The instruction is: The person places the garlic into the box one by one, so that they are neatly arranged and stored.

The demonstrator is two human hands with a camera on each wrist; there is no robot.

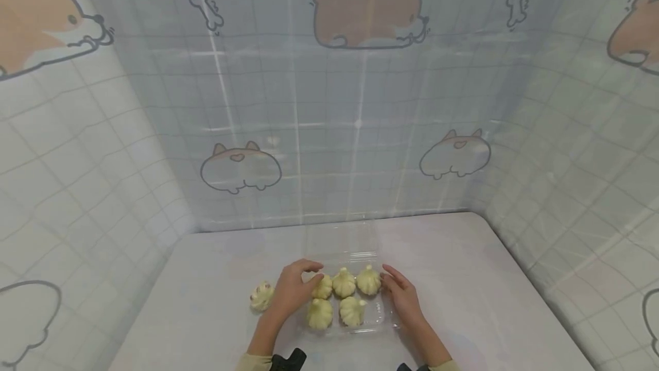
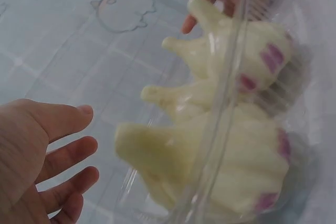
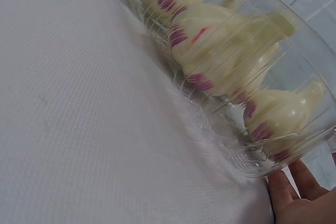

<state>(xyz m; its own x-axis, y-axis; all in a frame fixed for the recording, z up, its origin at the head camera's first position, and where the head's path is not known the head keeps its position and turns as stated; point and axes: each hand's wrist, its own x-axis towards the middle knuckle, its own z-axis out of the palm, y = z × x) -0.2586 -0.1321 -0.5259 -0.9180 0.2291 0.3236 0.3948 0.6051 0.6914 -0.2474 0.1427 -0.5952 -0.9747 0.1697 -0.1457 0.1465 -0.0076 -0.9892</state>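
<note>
A clear plastic clamshell box point(image 1: 380, 311) stands on the table with its lid point(image 1: 340, 238) folded back. Several pale garlic bulbs point(image 1: 344, 283) sit inside in two rows, stems up or tilted; purple patches mark their bases in the wrist views. My left hand point(image 1: 292, 290) hovers by the box's left side, near the back-left garlic bulb point(image 1: 322, 287). In the left wrist view, that hand's fingers point(image 2: 73, 153) are spread and apart from the garlic. My right hand point(image 1: 404, 298) is at the box's right side, its fingers point(image 3: 282, 188) against the outer wall.
One more garlic bulb point(image 1: 262, 296) lies on the white table point(image 1: 221, 268), left of the box and beside my left hand. Patterned curtain walls point(image 1: 329, 108) enclose the table at the back and both sides.
</note>
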